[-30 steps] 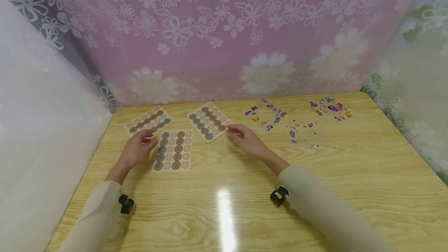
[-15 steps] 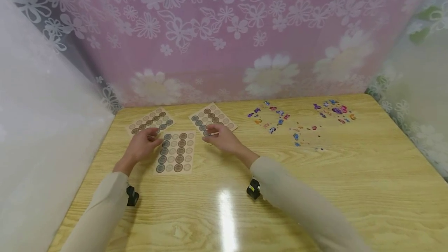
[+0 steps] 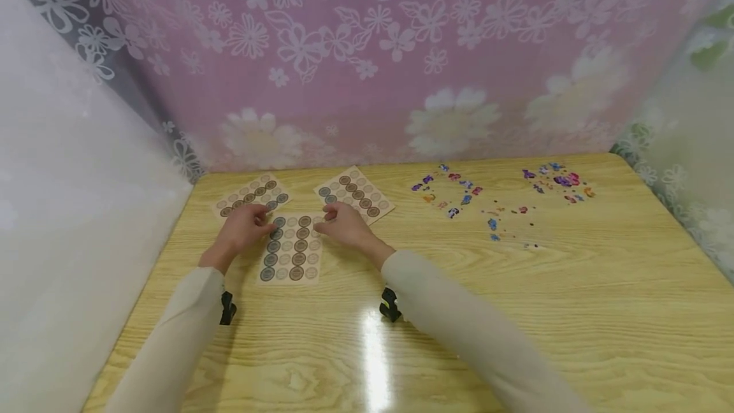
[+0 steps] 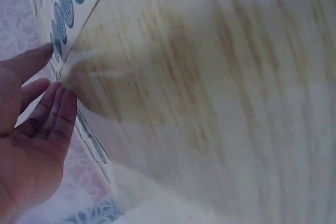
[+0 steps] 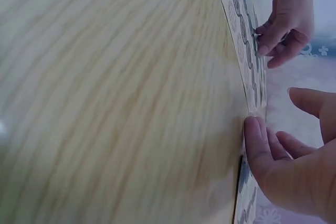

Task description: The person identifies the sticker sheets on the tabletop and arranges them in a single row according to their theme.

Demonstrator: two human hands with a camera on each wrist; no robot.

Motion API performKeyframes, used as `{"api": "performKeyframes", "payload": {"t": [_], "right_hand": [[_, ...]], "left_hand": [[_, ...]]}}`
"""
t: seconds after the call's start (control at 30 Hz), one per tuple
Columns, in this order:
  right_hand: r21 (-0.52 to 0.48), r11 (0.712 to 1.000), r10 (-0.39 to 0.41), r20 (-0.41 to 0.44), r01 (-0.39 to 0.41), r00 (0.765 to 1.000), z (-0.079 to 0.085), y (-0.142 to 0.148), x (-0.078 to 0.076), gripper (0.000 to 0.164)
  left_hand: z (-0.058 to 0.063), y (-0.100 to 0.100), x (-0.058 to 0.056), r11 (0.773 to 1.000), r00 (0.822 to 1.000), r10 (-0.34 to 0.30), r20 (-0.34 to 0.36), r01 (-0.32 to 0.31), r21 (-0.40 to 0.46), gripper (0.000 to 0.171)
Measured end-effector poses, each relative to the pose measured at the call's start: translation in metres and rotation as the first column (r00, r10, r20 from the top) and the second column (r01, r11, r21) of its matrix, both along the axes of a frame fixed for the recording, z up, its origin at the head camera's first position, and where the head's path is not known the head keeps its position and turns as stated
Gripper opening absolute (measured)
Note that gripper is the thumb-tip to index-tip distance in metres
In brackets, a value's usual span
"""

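A cream sheet [image 3: 291, 266] printed with rows of blue, brown and pale round seals lies flat on the table, nearest the person. My left hand [image 3: 241, 231] reaches its upper left corner; in the left wrist view the thumb [image 4: 39, 59] overlaps the printed circles, apart from the fingers [image 4: 60, 116]. At the upper right corner is my right hand [image 3: 348, 229], its thumb [image 5: 307, 100] spread away from its relaxed fingers [image 5: 257, 140]. Behind, a similar sheet [image 3: 255, 193] lies partly hidden by the left hand, another [image 3: 367, 193] partly by the right.
Small colourful cutouts form a ring [image 3: 453, 212] at the back right of the wooden table [image 3: 459, 273]. A denser cluster [image 3: 564, 180] lies farther right, with scattered bits [image 3: 493, 225] in front. A floral curtain [image 3: 367, 101] hangs behind the table.
My right hand has moved left from the back right sheet to the near sheet's upper right corner. My left hand has shifted slightly right, onto the near sheet's upper left corner.
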State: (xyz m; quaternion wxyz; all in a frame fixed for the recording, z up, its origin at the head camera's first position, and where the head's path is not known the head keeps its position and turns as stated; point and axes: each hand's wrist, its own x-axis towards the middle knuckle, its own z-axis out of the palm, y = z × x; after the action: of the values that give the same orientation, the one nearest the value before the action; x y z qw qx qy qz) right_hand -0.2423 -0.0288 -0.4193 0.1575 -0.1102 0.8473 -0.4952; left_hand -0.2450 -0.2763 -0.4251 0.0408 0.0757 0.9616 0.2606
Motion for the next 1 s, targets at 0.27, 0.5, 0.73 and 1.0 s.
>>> {"api": "performKeyframes", "payload": {"t": [0.27,0.5,0.73,1.0], "right_hand": [[0.154,0.987,-0.028,-0.05,0.035,0.998,-0.005,-0.012,-0.005,0.055],[0.295,0.955,0.006,-0.114,0.028,0.993,-0.007,-0.017,-0.009,0.057],[0.384,0.922,0.014,-0.148,0.044,0.989,-0.008,-0.021,-0.01,0.053],[0.398,0.916,0.001,-0.135,0.054,0.991,-0.01,-0.026,-0.011,0.052]], "left_hand": [[0.01,0.009,-0.008,0.994,0.997,-0.059,0.042,0.062,-0.087,0.043],[0.01,0.009,-0.009,0.996,0.996,-0.054,0.067,0.058,-0.062,0.042],[0.008,0.005,-0.011,0.999,0.996,-0.049,0.072,0.05,-0.011,0.04],[0.007,0.004,-0.01,0.999,0.996,-0.032,0.086,0.032,-0.002,0.039]]}}
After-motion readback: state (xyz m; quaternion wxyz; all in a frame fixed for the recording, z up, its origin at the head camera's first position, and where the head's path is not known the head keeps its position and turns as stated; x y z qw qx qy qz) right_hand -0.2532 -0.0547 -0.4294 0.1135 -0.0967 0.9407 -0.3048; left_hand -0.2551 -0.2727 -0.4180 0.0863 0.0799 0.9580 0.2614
